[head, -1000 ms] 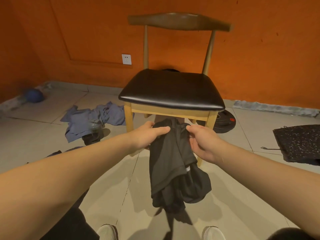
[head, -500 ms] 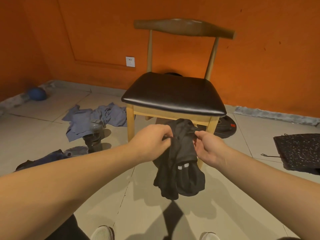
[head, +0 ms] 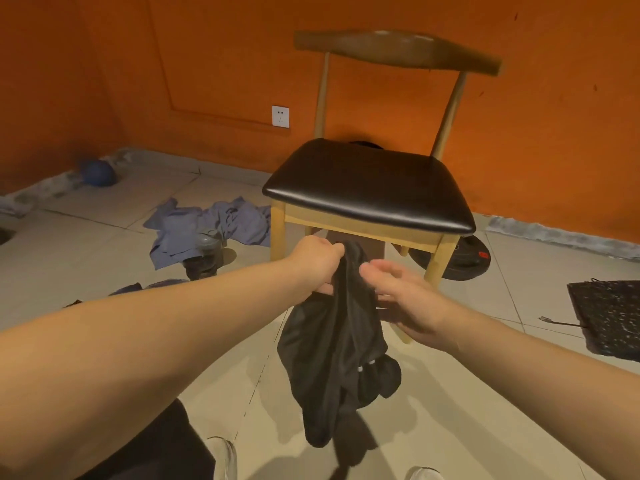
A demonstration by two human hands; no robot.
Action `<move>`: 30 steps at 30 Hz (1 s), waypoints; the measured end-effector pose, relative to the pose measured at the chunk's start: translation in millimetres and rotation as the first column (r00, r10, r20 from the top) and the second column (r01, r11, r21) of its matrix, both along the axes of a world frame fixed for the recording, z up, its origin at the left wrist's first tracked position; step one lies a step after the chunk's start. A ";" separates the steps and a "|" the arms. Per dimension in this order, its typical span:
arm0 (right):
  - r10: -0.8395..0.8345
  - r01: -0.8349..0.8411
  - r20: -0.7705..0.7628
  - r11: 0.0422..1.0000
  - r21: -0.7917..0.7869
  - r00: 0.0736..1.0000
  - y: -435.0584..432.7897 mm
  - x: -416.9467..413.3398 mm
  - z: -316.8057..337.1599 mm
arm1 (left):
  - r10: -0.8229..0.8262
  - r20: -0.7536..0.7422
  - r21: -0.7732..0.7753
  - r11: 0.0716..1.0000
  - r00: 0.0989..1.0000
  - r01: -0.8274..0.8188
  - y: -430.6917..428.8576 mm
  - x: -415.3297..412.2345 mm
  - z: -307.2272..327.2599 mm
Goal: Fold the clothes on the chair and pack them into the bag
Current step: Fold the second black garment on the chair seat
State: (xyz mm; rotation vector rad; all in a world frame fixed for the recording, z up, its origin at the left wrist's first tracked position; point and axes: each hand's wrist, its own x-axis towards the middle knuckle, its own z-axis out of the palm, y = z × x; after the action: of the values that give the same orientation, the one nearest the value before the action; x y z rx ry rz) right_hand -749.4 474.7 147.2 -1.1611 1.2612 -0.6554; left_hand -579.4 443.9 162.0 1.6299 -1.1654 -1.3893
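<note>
Hands are stretched forward in the centre of the frame, just in front of a wooden chair with a black padded seat [head: 370, 188]. A crumpled black garment of thin fabric [head: 341, 348] is gripped at its top by the left hand [head: 317, 263], whose fingers are curled tightly round a bunch of the cloth. The garment is hung from that fist, below the front edge of the seat and above the pale tiled floor [head: 467, 393]. The right hand [head: 407, 301] is held against the right edge of the garment with its fingers stretched and parted; it is blurred, and no pinch on the cloth is seen.

A rumpled blue shirt [head: 207, 226] is spread on the floor at the left of the frame, and a dark object [head: 204, 254], not clearly made out, is set at its lower edge. A blue ball [head: 98, 172] is lodged by the orange wall [head: 554, 98] at the far left. A white wall socket [head: 280, 116] is fixed to the left of the chair back. A round black weight plate [head: 464, 263] is laid beside the chair's right front leg, and a black speckled mat [head: 609, 317] is cut off by the right edge.
</note>
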 end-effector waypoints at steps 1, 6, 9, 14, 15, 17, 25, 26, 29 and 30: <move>0.024 -0.026 -0.060 0.999 -0.027 0.998 0.7 2.9 -2.4 | -0.004 0.010 -0.005 1.000 1.000 0.004 1.4 -0.9 0.3; -0.016 0.004 -0.115 0.995 -0.100 0.993 1.0 8.1 -12.2 | -0.018 0.138 -0.036 0.999 0.990 0.023 3.6 0.2 1.2; -0.042 0.033 -0.123 0.997 -0.077 0.992 -0.9 8.1 -11.7 | -0.042 0.197 -0.030 0.998 0.980 0.048 1.9 4.1 4.9; -0.164 0.164 0.004 0.985 0.050 0.986 -7.3 -1.0 -12.9 | -0.196 0.232 0.045 0.981 0.953 0.191 -1.6 21.1 11.6; -0.198 0.197 0.010 0.978 0.075 0.980 -9.0 -3.5 -13.3 | -0.225 0.247 0.047 0.974 0.943 0.221 -2.8 25.9 11.6; -0.233 0.228 0.024 0.967 0.115 0.972 -12.1 -6.7 -14.3 | -0.288 0.330 0.027 0.955 0.899 0.296 -4.4 35.2 11.5; -0.160 0.153 0.026 0.971 0.186 0.987 -3.2 -7.5 -2.7 | -0.379 0.402 0.003 0.911 0.833 0.413 -9.7 68.2 2.3; -0.140 0.134 0.020 0.972 0.191 0.990 -1.9 -7.4 -1.6 | -0.354 0.433 -0.010 0.918 0.829 0.398 -11.5 71.9 -1.3; -0.145 0.138 0.020 0.969 0.202 0.989 0.3 -7.8 1.0 | -0.247 0.553 -0.078 0.935 0.795 0.345 -16.5 78.2 -13.3; -0.164 0.154 0.031 0.966 0.207 0.986 -0.1 -7.9 1.5 | -0.210 0.609 -0.092 0.939 0.765 0.331 -17.3 78.5 -15.7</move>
State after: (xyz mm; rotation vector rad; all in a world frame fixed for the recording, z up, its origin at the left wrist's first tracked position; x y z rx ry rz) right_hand -757.3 474.6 148.7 -0.8768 1.3562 -0.6507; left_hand -500.9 426.7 146.3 1.8628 -1.9057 -0.8854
